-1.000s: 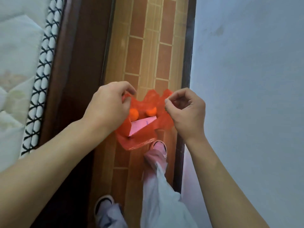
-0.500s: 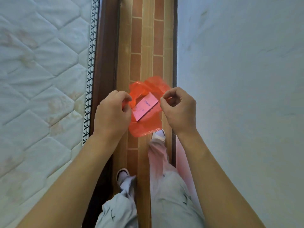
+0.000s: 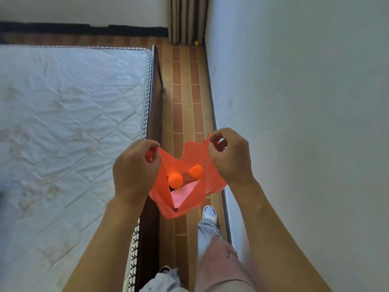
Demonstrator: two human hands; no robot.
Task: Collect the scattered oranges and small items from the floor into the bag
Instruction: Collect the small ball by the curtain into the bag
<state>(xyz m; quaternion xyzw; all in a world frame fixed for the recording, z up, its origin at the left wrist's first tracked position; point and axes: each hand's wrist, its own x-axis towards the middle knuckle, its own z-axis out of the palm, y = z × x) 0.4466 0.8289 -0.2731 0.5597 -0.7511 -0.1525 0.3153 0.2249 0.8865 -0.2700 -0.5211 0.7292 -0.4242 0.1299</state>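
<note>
Your left hand (image 3: 134, 169) and right hand (image 3: 229, 157) each pinch a rim of the red bag (image 3: 189, 199), held open above the floor (image 3: 185, 102). Two oranges (image 3: 175, 180) and a pink card (image 3: 182, 193) already sit inside; one small yellow item (image 3: 196, 43) seems left by the far curtain (image 3: 186, 20)

Soft, even daylight is filling the view; its source is lying outside the frame. The wall (image 3: 305, 102) is showing a cool blue-grey cast. The translucent red bag (image 3: 189, 197) is glowing as light passes through it. Shadows are staying faint. Wide-angle distortion is bending the mattress (image 3: 63, 123) edge. The far corner is looking slightly soft, possibly motion blur.
</note>
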